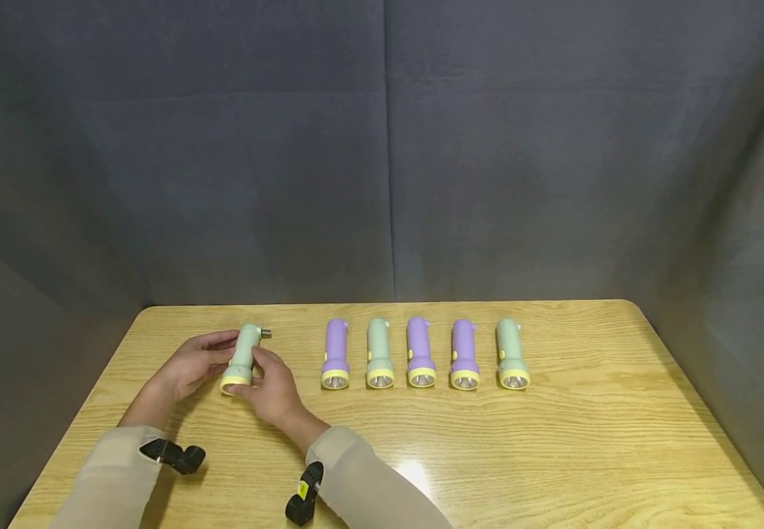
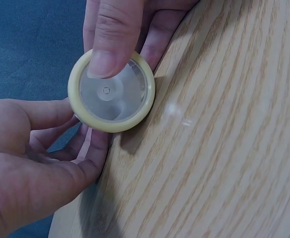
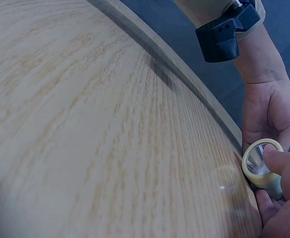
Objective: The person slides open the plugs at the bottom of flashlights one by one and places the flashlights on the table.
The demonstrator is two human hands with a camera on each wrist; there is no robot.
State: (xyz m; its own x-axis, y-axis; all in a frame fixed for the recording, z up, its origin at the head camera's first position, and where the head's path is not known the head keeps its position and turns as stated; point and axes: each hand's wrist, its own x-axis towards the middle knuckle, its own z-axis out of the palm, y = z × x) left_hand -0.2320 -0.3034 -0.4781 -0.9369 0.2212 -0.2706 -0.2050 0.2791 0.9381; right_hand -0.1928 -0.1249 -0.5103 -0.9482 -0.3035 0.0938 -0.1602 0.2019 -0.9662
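A pale green flashlight (image 1: pixel 246 348) with a yellow lens ring lies at the left of the table, between both hands. From its tail, metal prongs (image 1: pixel 266 333) stick out to the right. My left hand (image 1: pixel 189 366) holds it from the left, thumb near the ring and fingers curled behind the body. My right hand (image 1: pixel 278 391) grips it from the right. In the left wrist view, the right thumb (image 2: pixel 110 44) lies over the clear lens (image 2: pixel 103 101). The right wrist view shows the lens ring (image 3: pixel 254 177) close to the table edge, with the body mostly hidden.
To the right, a row of flashlights lies lens toward me: purple (image 1: pixel 336 349), green (image 1: pixel 378 349), purple (image 1: pixel 419 345), purple (image 1: pixel 464 349) and green (image 1: pixel 510 349). Dark cloth (image 1: pixel 382 147) hangs around the wooden table (image 1: pixel 554 448). Black cameras sit on both wrists.
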